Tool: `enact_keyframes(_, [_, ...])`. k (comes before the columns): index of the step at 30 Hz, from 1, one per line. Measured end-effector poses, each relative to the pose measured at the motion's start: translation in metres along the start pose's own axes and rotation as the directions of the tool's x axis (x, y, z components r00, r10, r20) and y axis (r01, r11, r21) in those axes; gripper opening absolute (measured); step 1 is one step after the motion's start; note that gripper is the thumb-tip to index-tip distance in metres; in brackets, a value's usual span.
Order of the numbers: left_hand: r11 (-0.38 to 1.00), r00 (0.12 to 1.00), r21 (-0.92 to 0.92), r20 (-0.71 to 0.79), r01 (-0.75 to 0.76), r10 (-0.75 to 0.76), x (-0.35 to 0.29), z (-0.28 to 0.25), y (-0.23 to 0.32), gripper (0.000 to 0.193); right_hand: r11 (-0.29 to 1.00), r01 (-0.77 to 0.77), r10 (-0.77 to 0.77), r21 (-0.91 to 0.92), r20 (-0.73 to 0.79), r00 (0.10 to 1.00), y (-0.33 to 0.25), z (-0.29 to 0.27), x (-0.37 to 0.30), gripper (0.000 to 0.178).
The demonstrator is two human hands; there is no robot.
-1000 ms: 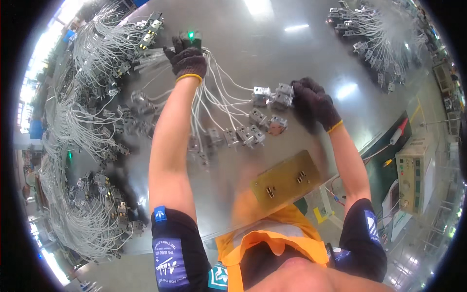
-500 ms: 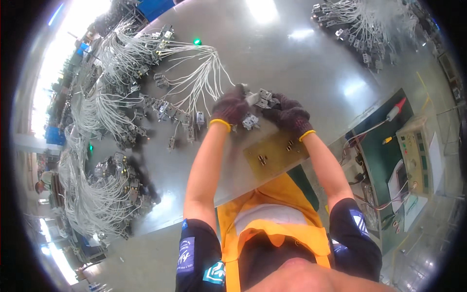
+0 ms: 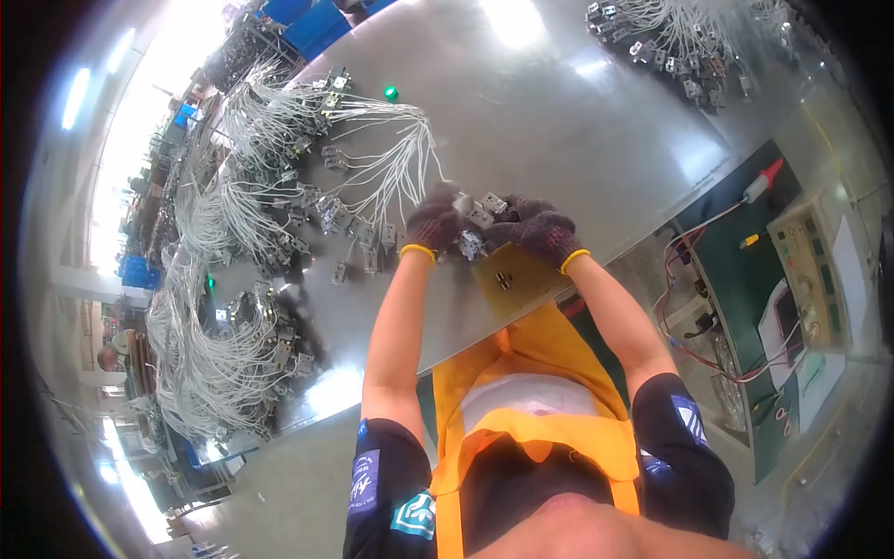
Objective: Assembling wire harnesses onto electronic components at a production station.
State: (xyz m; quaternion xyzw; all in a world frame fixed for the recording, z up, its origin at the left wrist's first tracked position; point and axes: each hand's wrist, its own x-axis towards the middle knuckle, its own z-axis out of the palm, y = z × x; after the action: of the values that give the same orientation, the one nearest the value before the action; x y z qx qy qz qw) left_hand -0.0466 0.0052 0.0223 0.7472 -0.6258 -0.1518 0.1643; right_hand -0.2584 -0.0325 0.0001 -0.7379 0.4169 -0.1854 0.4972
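Note:
Both my hands wear dark knitted gloves with yellow cuffs and meet over the near part of the metal table. My left hand is closed round the end of a white wire bundle that fans out to the upper left. Between the hands sits a cluster of small silvery metal blocks. My right hand closes on the cluster's right side, its fingertips partly hidden. Just below, a shiny metal block is close to my left hand. A brass-coloured plate with small fittings lies beneath my right hand.
Heaps of white-wired metal blocks line the table's left side; another heap is far right. A green light shows beyond the wires. At right stand a beige instrument box, a red-tipped probe and scissors.
The view has shifted, so the table's contents sit a little differently in it. Both hands stay together at the metal blocks, and my right hand now covers more of the brass-coloured plate.

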Motion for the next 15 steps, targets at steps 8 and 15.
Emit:
enact_keyframes(8, [0.997,0.992,-0.045,-0.102,0.068,-0.072,-0.014,-0.005,0.008,0.048,0.997,0.051,-0.051,-0.05,0.016,0.999,-0.014,0.007,-0.015,0.067])
enact_keyframes(15, [0.97,0.858,0.181,0.51,-0.163,0.049,0.018,-0.031,0.021,0.055,0.969,-0.03,0.004,-0.246,-0.106,0.994,-0.013,0.025,-0.016,0.071])
